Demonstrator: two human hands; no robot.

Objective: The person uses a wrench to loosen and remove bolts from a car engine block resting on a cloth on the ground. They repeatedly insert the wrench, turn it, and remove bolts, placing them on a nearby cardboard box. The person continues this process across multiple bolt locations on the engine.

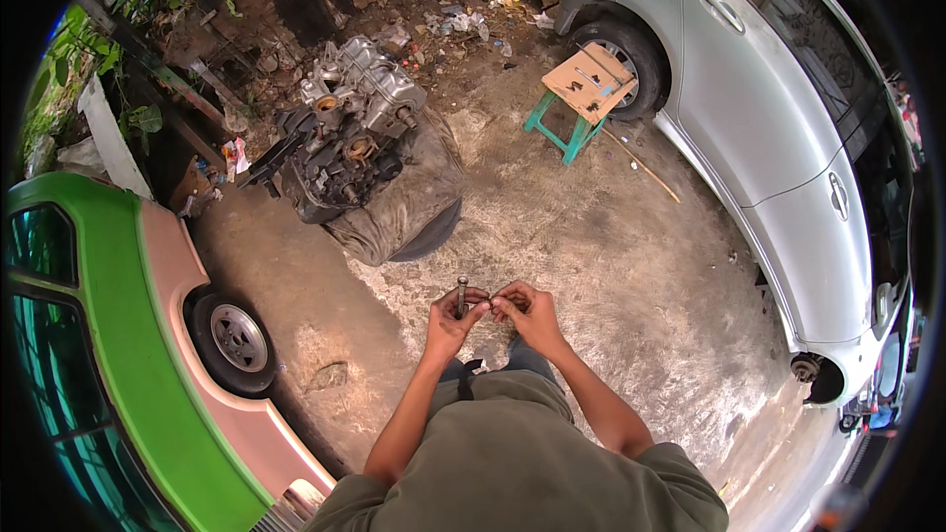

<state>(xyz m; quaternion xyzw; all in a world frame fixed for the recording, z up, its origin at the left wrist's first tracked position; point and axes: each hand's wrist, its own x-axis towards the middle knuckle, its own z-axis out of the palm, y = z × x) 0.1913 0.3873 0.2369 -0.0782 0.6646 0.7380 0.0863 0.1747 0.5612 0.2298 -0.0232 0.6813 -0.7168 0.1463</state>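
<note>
In front of my body, my left hand [451, 322] is closed around a short metal rod with a thicker, rounded head [462, 283]. The rod stands roughly upright, its head above the fingers; whether it is a bolt or a tool I cannot tell. My right hand [530, 317] meets the left one, with the fingertips of both pinched together. Whatever is between those fingertips is too small and too covered to name. Ahead and to the left, a car engine [360, 118] rests partly on a cloth-draped round base [394, 217], well beyond my hands.
A silver car [729, 128] stands along the right, one wheel hub bare. On the left is a green and pink car [108, 305]. A small wooden-topped stool [589, 82] with green legs holds small items. A thin stick [645, 167] lies on the concrete; litter [458, 25] lines the back.
</note>
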